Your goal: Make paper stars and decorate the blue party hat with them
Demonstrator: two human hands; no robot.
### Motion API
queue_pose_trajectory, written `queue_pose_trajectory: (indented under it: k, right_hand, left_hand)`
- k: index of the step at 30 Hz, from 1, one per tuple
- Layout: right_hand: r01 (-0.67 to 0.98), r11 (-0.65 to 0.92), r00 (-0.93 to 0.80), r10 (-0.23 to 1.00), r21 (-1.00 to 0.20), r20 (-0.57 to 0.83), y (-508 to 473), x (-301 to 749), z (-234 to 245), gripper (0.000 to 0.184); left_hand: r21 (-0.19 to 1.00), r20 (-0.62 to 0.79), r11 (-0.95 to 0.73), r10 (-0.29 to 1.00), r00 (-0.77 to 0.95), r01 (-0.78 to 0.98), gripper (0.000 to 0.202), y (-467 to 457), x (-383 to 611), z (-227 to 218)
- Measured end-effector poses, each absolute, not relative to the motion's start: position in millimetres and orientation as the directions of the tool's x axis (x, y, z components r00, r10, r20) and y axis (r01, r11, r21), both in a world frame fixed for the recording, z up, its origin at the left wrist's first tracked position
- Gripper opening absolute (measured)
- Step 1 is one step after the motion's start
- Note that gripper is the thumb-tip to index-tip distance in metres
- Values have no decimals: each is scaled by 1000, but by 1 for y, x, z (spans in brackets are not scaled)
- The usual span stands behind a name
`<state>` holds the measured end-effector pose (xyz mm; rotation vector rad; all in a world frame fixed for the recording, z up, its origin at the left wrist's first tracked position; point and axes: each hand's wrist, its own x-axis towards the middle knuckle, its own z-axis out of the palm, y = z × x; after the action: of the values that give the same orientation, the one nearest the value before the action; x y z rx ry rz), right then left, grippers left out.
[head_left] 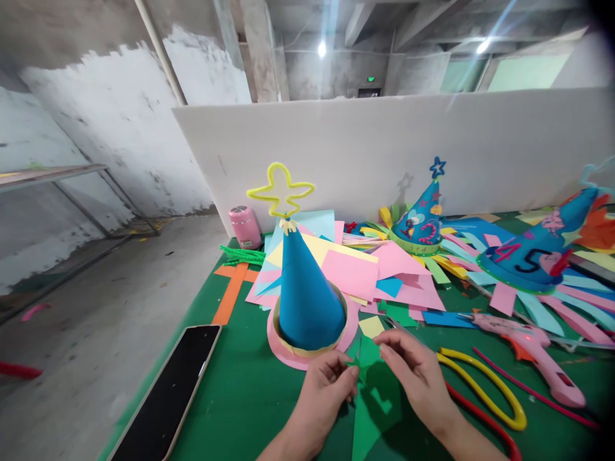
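Note:
Low in the head view, my left hand (327, 390) is closed, thumb and index finger pinching a small piece of green paper. My right hand (418, 365) bends its thumb and fingers at the paper's right edge, apparently gripping it too. Below lies a larger green paper sheet (375, 426), shaded by my hands. Just beyond stands a blue paper cone hat (307, 288) with a pink ring brim (353, 317) and a yellow pipe-cleaner shape (281, 189) on its tip. Scissors (509, 394) with yellow and red handles lie by my right hand, partly hidden under it.
A phone (168, 390) lies at left. To the right are a pink glue gun (533, 349) and two decorated hats (418, 218). Coloured paper sheets (350, 272), green pipe cleaners (243, 256) and a pink container (245, 227) sit before a white panel (336, 147).

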<state>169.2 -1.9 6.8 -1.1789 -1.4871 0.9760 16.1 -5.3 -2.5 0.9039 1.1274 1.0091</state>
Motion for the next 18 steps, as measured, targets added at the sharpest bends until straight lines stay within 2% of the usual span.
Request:
queue_pose_trajectory:
  k: [6,11,15,18]
  right_hand:
    - [429,182,44,974,-885,221,-6,212,21,16]
    - [648,-12,379,873,-762,308,-12,295,5,22]
    - [815,-244,461,824,-526,331,-17,353,-4,32]
    - [886,-290,399,874,-361,278,-19,373,-8,34]
  left_hand:
    - [952,-251,268,960,120,-149,15,-5,15,-7]
    - [939,-277,297,952,132,-174,14,-3,14,-7]
    - [913,-306,326,945,120,-245,13,-2,14,-2]
    - [894,-317,345,938,141,-284,15,-1,14,1]
